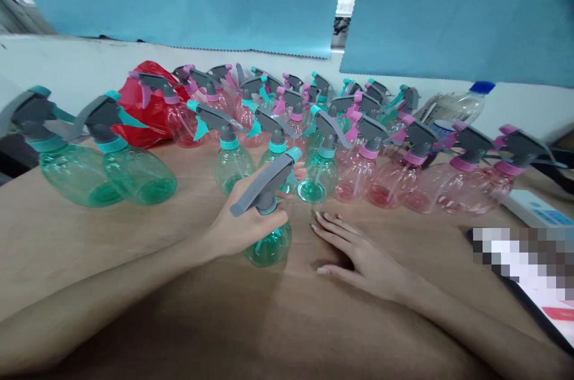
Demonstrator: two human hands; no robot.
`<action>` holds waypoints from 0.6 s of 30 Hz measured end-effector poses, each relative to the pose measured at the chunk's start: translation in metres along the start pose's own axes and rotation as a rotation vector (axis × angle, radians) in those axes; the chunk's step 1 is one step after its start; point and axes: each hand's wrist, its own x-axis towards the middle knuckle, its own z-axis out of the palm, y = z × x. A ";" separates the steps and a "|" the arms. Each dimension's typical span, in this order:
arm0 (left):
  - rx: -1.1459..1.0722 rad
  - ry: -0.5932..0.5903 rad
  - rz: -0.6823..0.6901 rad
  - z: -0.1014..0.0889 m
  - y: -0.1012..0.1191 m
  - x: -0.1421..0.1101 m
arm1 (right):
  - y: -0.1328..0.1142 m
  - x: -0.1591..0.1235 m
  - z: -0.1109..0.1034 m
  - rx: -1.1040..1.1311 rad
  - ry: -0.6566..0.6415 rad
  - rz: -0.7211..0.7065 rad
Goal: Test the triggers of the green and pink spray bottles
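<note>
My left hand is wrapped round the neck of a green spray bottle with a grey and teal trigger head, which stands upright on the wooden table. Its fingers are partly hidden behind the bottle's head. My right hand lies palm down on the table to the right of that bottle, fingers stretched out and holding nothing. Just beyond both hands, other green spray bottles stand in a row, continued to the right by pink spray bottles.
Two green spray bottles stand apart at the left. Behind the front row are several more, beside a red plastic bag. A clear bottle with a blue cap leans at the back right. A white box and a blurred-out screen lie at the right.
</note>
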 end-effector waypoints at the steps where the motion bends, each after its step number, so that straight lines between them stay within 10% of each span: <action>1: -0.003 -0.002 -0.003 0.000 0.001 0.000 | 0.000 0.000 0.000 -0.005 -0.005 0.001; 18: 0.086 0.037 -0.003 0.000 -0.001 -0.002 | 0.001 -0.001 0.002 0.018 0.044 -0.005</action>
